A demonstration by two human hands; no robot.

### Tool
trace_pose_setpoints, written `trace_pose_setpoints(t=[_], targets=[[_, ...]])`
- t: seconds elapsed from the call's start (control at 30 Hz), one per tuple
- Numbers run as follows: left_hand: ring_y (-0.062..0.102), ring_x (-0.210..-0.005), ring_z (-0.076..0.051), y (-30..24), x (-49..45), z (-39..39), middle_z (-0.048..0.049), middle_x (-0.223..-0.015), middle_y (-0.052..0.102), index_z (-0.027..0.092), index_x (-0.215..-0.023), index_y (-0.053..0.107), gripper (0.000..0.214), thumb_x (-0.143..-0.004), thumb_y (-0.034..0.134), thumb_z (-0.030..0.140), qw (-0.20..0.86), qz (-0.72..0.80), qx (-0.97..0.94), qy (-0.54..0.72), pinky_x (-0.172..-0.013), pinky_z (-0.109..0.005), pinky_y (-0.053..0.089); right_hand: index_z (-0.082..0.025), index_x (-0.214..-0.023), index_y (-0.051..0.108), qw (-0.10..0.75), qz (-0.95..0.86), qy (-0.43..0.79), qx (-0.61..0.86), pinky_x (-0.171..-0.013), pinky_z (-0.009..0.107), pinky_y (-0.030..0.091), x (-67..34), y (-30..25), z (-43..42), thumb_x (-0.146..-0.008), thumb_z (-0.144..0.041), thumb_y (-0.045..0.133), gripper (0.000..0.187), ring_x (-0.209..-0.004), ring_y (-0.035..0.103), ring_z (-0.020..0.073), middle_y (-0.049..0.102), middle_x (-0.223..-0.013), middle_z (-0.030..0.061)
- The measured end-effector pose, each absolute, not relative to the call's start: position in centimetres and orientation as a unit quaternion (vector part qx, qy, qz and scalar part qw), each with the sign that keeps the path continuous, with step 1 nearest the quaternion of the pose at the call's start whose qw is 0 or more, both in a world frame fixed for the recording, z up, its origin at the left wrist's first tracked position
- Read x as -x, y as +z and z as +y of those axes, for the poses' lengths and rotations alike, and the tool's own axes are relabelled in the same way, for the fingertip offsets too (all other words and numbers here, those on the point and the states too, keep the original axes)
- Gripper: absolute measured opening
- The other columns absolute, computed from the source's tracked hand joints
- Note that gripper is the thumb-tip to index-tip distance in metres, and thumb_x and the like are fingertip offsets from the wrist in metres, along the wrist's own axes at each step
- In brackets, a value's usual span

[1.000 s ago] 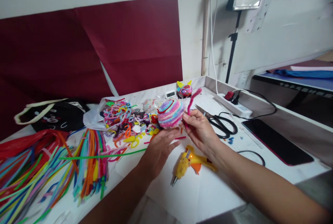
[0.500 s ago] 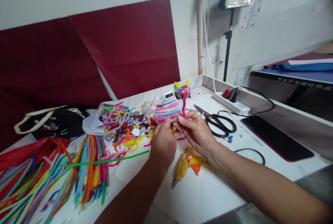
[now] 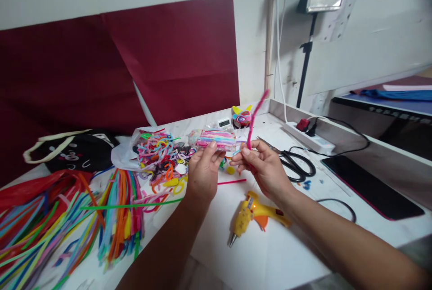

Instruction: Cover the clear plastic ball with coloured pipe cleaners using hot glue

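Left hand: On my feed, the left hand grips the near edge of a striped piece, thumb on top, gap narrow; its fingertips are partly hidden from me.
Striped piece: Held above the table, it shows me its side almost edge-on, in front of a heap of colorful scraps.
Right hand: Thumb and forefinger of the right hand pinch a pink pipe cleaner near its lower end.
Other right fingers: Loosely curled, they point toward the striped piece; I cannot tell whether they touch it.
Pink pipe cleaner: It rises from the pinch, its top leaning right, just beside a small horned figure in my view.
Glue gun: A yellow glue gun lies below both hands, its light glowing orange.
Scissors: Black-handled scissors lie beyond the right hand.
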State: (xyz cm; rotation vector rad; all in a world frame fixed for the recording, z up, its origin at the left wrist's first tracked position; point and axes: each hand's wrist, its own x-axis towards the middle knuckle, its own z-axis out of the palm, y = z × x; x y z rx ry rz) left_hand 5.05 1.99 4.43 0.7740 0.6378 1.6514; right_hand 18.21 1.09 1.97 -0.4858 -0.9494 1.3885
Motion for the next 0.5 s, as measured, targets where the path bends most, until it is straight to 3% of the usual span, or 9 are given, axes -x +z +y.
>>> trace_pose_setpoints(t=[0.13, 0.27, 0.5], targets=[[0.070, -0.079, -0.017, 4.2, -5.0, 1.9, -0.0054, -0.078, 0.074, 0.011, -0.077, 0.070, 0.020, -0.069, 0.080, 0.026, 0.548, 0.284, -0.377, 0.690, -0.085, -0.033, 0.054, -0.019, -0.093, 0.060, 0.635, -0.461, 0.582, 0.213, -0.056, 0.022, 0.046, -18.5, 2.0, 1.1, -0.083, -0.034, 0.068, 0.019, -0.055, 0.056, 0.0083, 0.064, -0.071, -0.0025], [0.070, -0.077, -0.016, 4.2, -5.3, 1.7, -0.0057, -0.077, 0.075, 0.010, -0.079, 0.072, 0.020, -0.067, 0.080, 0.024, 0.532, 0.309, -0.390, 0.685, -0.080, -0.031, 0.056, -0.020, -0.086, 0.058, 0.629, -0.486, 0.548, 0.261, -0.045, 0.019, 0.029, -18.9, 2.0, 1.0, -0.087, -0.029, 0.057, 0.009, -0.046, 0.034, 0.0064, 0.039, -0.056, -0.0090], [0.067, -0.062, -0.012, 4.2, -6.1, 1.2, -0.0002, -0.059, 0.069, 0.013, -0.058, 0.069, 0.013, -0.059, 0.082, 0.015, 0.534, 0.324, -0.389, 0.678, -0.071, -0.025, 0.057, -0.020, -0.079, 0.054, 0.598, -0.579, 0.409, 0.373, -0.048, 0.021, 0.030, -19.1, 2.7, 0.5, -0.079, -0.031, 0.066, 0.016, -0.053, 0.036, 0.0082, 0.045, -0.062, -0.0070]])
